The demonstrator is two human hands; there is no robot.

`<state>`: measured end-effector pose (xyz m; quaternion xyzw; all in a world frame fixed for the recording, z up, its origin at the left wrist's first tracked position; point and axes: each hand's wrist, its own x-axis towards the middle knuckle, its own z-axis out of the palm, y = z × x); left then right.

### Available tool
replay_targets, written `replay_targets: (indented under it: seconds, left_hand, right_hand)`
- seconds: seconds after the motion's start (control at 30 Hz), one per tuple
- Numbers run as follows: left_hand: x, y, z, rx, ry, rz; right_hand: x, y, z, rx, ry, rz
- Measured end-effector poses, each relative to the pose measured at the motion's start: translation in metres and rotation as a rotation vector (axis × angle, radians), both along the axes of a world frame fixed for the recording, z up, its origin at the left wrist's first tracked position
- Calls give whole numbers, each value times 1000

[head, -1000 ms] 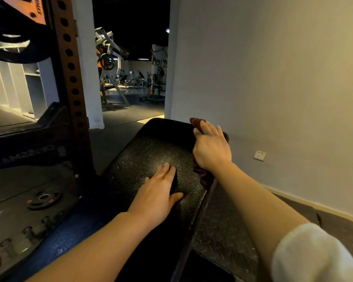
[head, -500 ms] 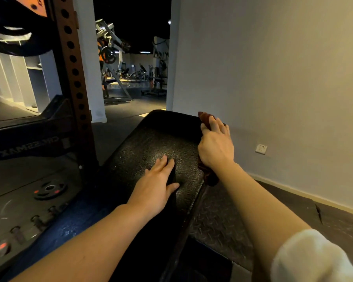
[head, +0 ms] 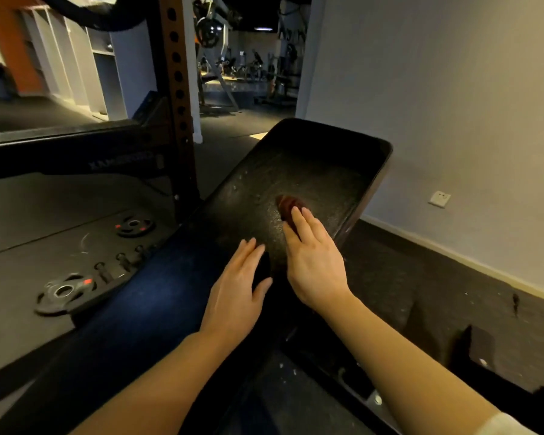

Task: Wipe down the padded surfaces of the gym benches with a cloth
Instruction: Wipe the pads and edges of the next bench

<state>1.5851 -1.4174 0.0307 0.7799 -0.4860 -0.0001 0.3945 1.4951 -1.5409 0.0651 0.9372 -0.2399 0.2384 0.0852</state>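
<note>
A black padded bench back pad (head: 311,171) slopes away from me in the middle of the view. My right hand (head: 314,262) lies flat, fingers straight, pressing a dark red cloth (head: 288,204) onto the middle of the pad; only the cloth's far end shows past my fingertips. My left hand (head: 236,290) rests flat on the pad's near part, just left of the right hand, fingers straight and thumb spread. It holds nothing.
A rack upright with holes (head: 176,89) stands left of the bench. Weight plates (head: 62,291) (head: 134,226) lie on the floor platform at left. A wall with a socket (head: 439,199) runs along the right. More machines stand far back.
My right hand has slid the cloth from the pad's far right edge inward and nearer to me. The left hand stays on the pad. My view has tilted down.
</note>
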Motion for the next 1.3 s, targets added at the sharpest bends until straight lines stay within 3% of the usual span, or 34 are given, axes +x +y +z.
replay_targets:
  seconds: [0.27, 0.57, 0.67, 0.73, 0.8, 0.93, 1.07, 1.3]
  left_hand:
    - [-23, 153, -87, 95, 118, 218]
    - [-39, 221, -113, 218, 204, 285]
    - [-41, 240, -118, 228, 246, 310]
    - [-39, 252, -124, 249, 248, 344]
    - [-38, 261, -132, 262, 263, 374]
    - [-42, 270, -145, 193, 309, 423]
    - [-44, 273, -155, 126, 325, 483]
    - [-46, 284, -153, 99, 430, 640]
  right_hand:
    - [-5, 118, -65, -20, 261, 212]
    - [-32, 210, -126, 55, 331, 499]
    - [-33, 216, -127, 250, 131, 691]
    - [-11, 201, -109, 334, -137, 588]
    - [22, 182, -84, 331, -220, 343]
    - [76, 172, -80, 126, 209, 90]
    - [94, 199, -104, -5, 347, 267]
    - [48, 251, -140, 21, 499, 662]
